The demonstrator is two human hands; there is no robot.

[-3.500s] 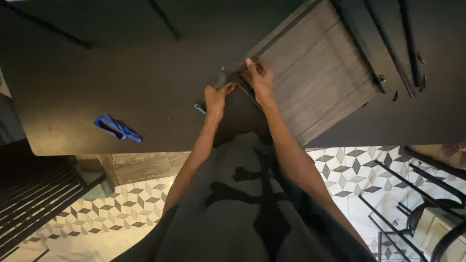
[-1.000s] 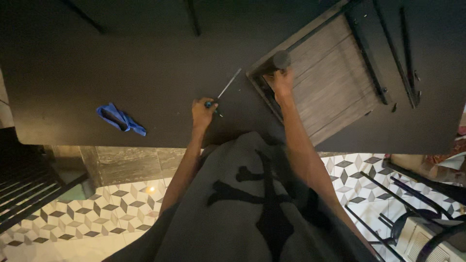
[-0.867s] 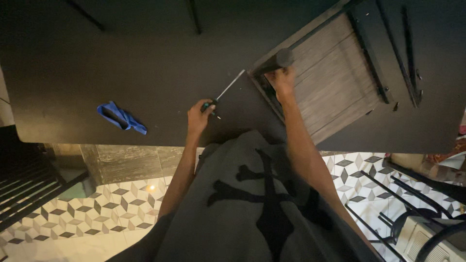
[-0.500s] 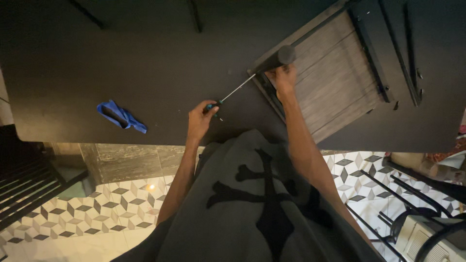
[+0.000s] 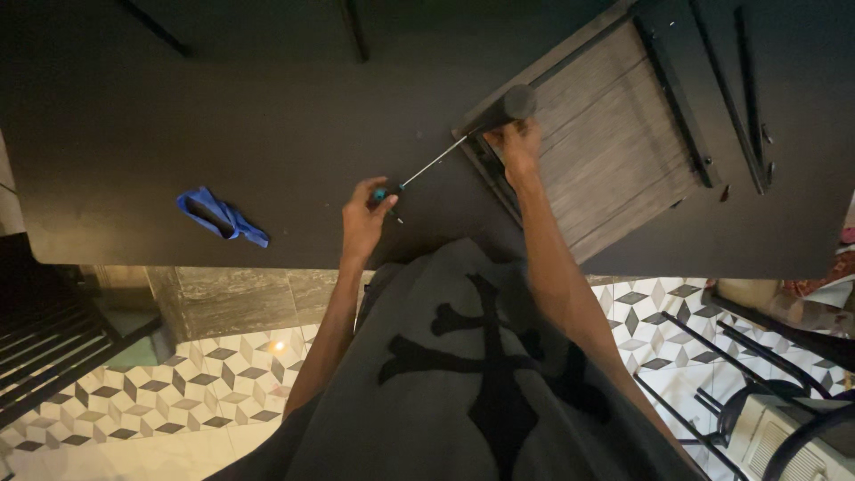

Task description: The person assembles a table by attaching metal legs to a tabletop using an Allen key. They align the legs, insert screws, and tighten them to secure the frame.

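My left hand [image 5: 366, 216] grips the teal handle of a long thin screwdriver [image 5: 429, 166] whose shaft runs up and right across the black table [image 5: 223, 116]. Its tip meets the corner of a grey wood-grain panel [image 5: 606, 160] with a dark frame. My right hand [image 5: 515, 147] holds a black cylindrical leg [image 5: 500, 109] against that corner, fingers wrapped around its lower side.
A crumpled blue cloth [image 5: 219, 216] lies on the table near its front edge, left of my left hand. Black metal bars [image 5: 712, 89] lie across the panel's right side. Patterned floor tiles [image 5: 214, 374] show below, and a black wire rack [image 5: 757, 401] stands at lower right.
The screwdriver has swung from lying loose on the table to pointing at the panel's corner. My right hand has stood the black leg at that corner and stayed there.
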